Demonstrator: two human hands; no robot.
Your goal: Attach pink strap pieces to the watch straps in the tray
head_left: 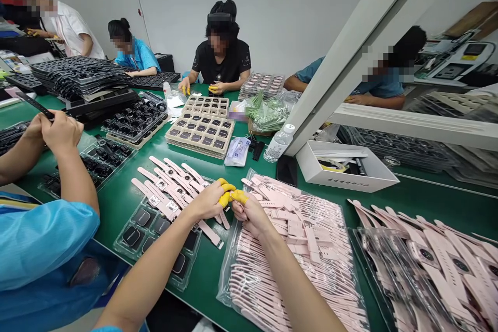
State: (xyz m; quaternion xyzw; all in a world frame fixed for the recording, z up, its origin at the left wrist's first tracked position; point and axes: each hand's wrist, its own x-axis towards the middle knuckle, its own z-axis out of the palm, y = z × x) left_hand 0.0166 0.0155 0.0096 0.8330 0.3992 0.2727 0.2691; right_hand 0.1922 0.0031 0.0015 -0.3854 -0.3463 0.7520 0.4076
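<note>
My left hand (pixel 210 200) and my right hand (pixel 249 209) meet over the table, with yellow finger cots on several fingertips. Both are closed, fingertips pinched together; whatever lies between them is hidden or too small to name. Beneath and left of my left hand, several pink-strapped smartwatches (pixel 171 187) lie across a clear plastic tray (pixel 128 249) holding dark square watch bodies (pixel 142 218). Under my right hand, a large clear bag (pixel 229 270) is packed with pink watch straps (pixel 288 275), some lying loose on top.
Right of the bag are stacked trays of pink watches (pixel 431 259). Ahead stand a white box (pixel 346 168), a phone (pixel 287 171), a bottle (pixel 279 144) and beige trays of watch bodies (pixel 200 132). A co-worker's arm (pixel 72 161) reaches in at left, near black-watch trays (pixel 134 116).
</note>
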